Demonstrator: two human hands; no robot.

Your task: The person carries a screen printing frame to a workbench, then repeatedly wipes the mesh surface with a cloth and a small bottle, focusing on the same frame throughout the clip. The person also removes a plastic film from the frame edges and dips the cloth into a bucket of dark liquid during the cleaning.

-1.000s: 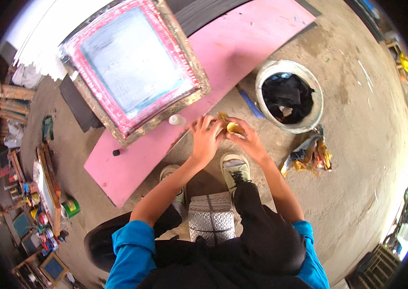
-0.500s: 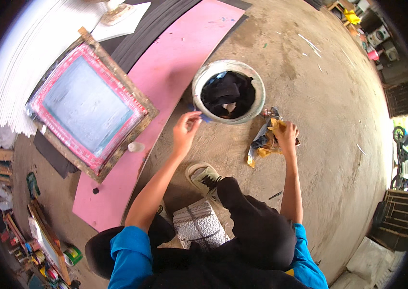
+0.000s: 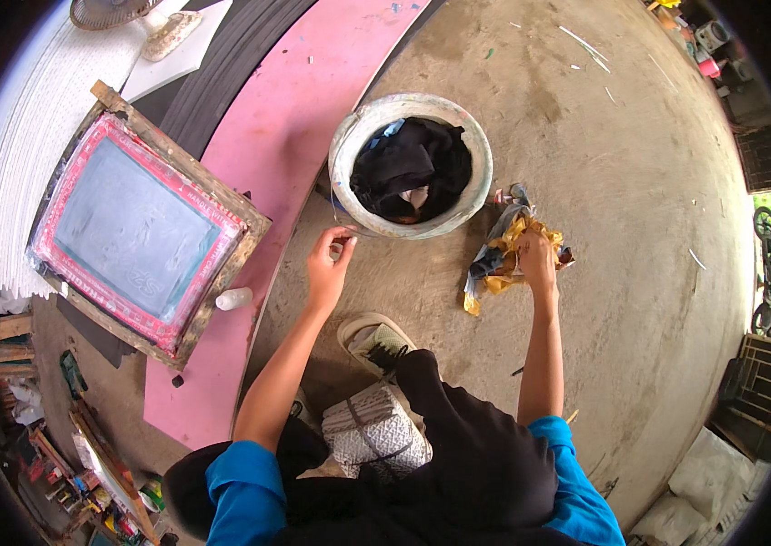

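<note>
A whitish, stained bucket (image 3: 479, 191) stands on the floor ahead of me, with dark cloth (image 3: 408, 159) bundled inside. My left hand (image 3: 326, 268) is at the bucket's near left side, thumb and fingers curled together beside its thin wire handle (image 3: 336, 215). Whether the fingertips hold the handle or something small, I cannot make out. To the right, my right hand (image 3: 538, 259) presses down into a crumpled yellow, grey and dark rag (image 3: 493, 257) lying on the floor, its fingers bunched on the cloth.
A framed printing screen (image 3: 135, 227) rests tilted on a pink board (image 3: 299, 109) at left, with a small white bottle (image 3: 234, 298) beside it. A fan (image 3: 112, 11) and stacked white sheets (image 3: 26, 173) lie beyond. A strapped bundle (image 3: 374, 428) is by my shoe (image 3: 376, 344).
My view has shifted, so the bucket and screen sit further left in it. My left hand has drawn slightly away from the bucket's rim. My right hand stays on the rag.
</note>
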